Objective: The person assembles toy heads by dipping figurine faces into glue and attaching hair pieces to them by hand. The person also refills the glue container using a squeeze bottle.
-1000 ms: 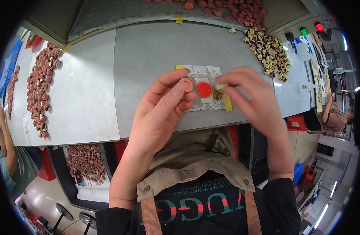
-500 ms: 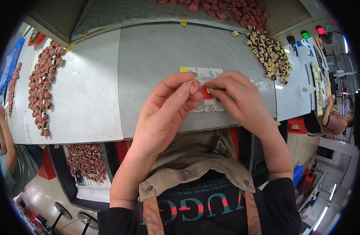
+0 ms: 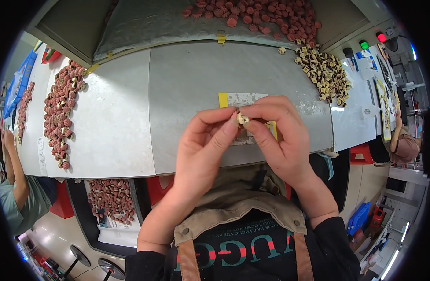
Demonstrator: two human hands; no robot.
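Above the near middle of the grey table, my hands meet fingertip to fingertip. My left hand [image 3: 198, 150] pinches a small pink cup-shaped piece [image 3: 234, 115], mostly covered by the thumb and forefinger. Pressed against it is a small cream-coloured piece with dark parts [image 3: 243, 120], which my right hand [image 3: 285, 145] grips between thumb and forefinger. Beneath the hands lies a whitish, worn sheet [image 3: 245, 98] with yellow tape [image 3: 223, 100] on its edge; much of it is hidden.
Pink cups [image 3: 271, 16] are heaped on the far ledge, cream-and-dark pieces [image 3: 325, 72] at the far right. Joined pink-and-cream pieces [image 3: 60, 114] form a row on the left; more fill an open drawer [image 3: 112, 199] below. Co-workers sit left [image 3: 23, 201] and right [image 3: 406, 150].
My right hand has lifted the cream-coloured piece from beside the red round spot on the sheet and brought it against the pink piece in my left hand. The view has shifted slightly.
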